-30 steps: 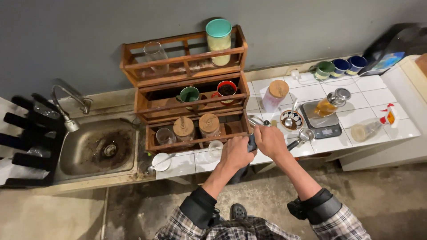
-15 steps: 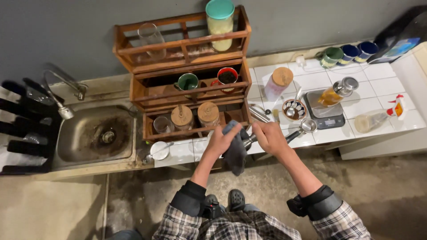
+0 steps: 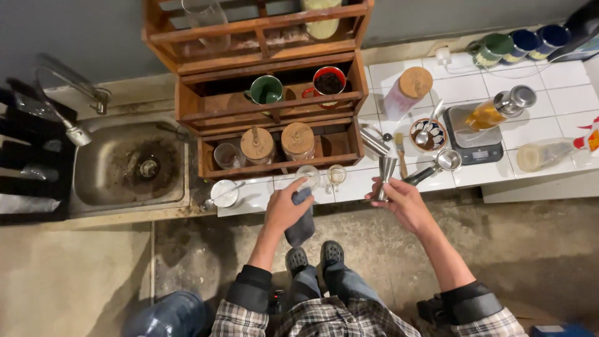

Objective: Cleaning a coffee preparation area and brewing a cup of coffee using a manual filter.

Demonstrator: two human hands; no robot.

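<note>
My left hand (image 3: 284,209) grips a dark grey cloth (image 3: 301,226) that hangs down past the front edge of the white tiled counter (image 3: 462,90). My right hand (image 3: 399,201) holds a steel double-ended measuring cup (image 3: 386,172) upright just over the counter edge. Two small clear glasses (image 3: 321,175) stand on the tiles between my hands. Both forearms wear dark cuffs over plaid sleeves.
A wooden rack (image 3: 265,93) holds a green mug (image 3: 266,90), a red mug (image 3: 329,82) and cork-lidded jars (image 3: 278,142). A steel sink (image 3: 131,168) with tap lies left. Right of my hands are a scale (image 3: 475,137), a bowl with spoon (image 3: 426,133), a strainer (image 3: 447,160) and several mugs (image 3: 521,43).
My hands have drawn apart: the left took the cloth away to the left, while the right kept the measuring cup and stayed by the counter edge. The view has moved closer.
</note>
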